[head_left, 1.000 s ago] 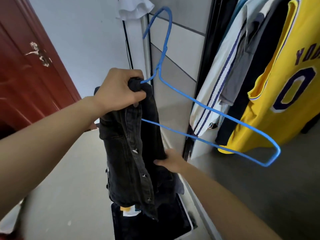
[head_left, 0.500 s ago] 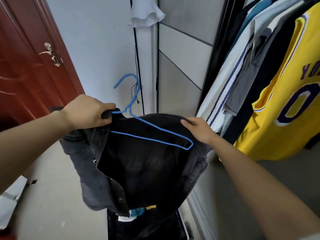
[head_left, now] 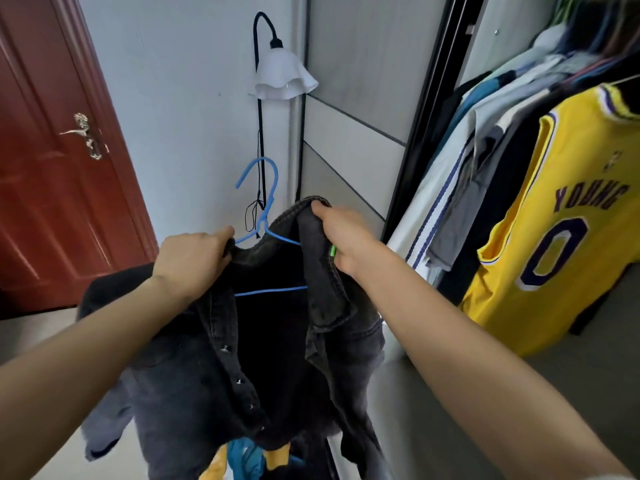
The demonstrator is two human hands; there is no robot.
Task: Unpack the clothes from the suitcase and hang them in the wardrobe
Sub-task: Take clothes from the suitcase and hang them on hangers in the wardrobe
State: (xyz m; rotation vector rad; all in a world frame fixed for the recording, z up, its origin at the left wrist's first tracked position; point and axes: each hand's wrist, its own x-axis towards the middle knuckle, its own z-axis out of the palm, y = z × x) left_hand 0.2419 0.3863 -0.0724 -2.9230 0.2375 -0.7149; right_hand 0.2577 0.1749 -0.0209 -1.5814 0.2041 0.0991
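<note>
A black denim jacket [head_left: 270, 358] hangs open in front of me with a blue wire hanger [head_left: 265, 216] inside it, the hook sticking up above the collar. My left hand [head_left: 190, 261] grips the jacket's left shoulder by the collar. My right hand [head_left: 343, 237] grips the right collar and lifts it. The open wardrobe [head_left: 433, 109] is on the right, with hung clothes and a yellow jersey [head_left: 561, 216]. Below the jacket, blue and yellow clothes [head_left: 249, 459] show; the suitcase itself is hidden.
A red wooden door [head_left: 52, 161] stands at the left. A floor lamp with a white shade [head_left: 282, 74] stands against the white wall beside the wardrobe's grey sliding door [head_left: 353, 126]. Grey floor lies at both sides.
The hanger has gone from beside the bunched jacket to inside it. My right hand moved up from the jacket's lower edge to the right collar, spreading the jacket open.
</note>
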